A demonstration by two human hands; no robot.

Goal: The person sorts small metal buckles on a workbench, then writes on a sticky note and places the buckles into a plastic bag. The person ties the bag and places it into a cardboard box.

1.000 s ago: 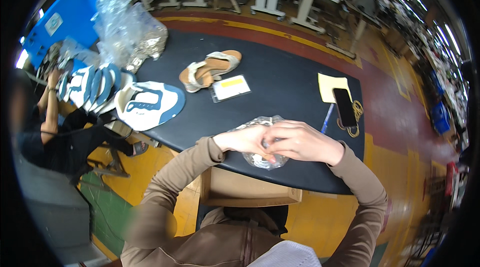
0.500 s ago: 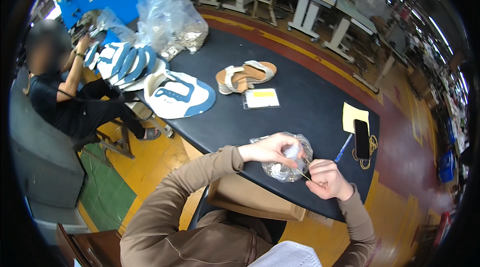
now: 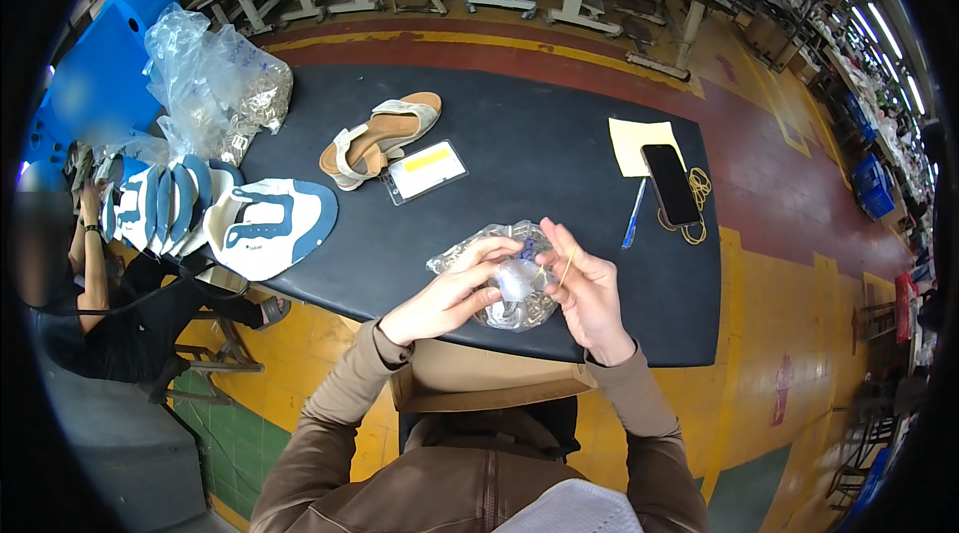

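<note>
A clear plastic bag (image 3: 514, 315) of small shiny metal pieces rests on the black tabletop close to its front edge. Its gathered mouth is pinched by my left hand (image 3: 450, 291), thumb on the near side and fingers on the far side. At the right of that mouth is my right hand (image 3: 593, 301), with a thin yellow rubber band (image 3: 568, 265) looped at its fingers. The right thumb and fingertips are close against the plastic; whether they also grip it is hard to make out.
Rightward lie a yellow paper (image 3: 629, 145), a phone (image 3: 671, 185), a blue pen (image 3: 634, 213) and yellow bands (image 3: 699, 195). Farther off are a sandal (image 3: 375, 138), a card in a sleeve (image 3: 428, 171), white-and-blue shoe uppers (image 3: 272, 225) and a large bag (image 3: 215, 93). A co-worker sits left.
The view has turned to the right. The rubber band, earlier stretched tight from the bag's neck by my closed right hand, now hangs at its more extended fingers beside the neck.
</note>
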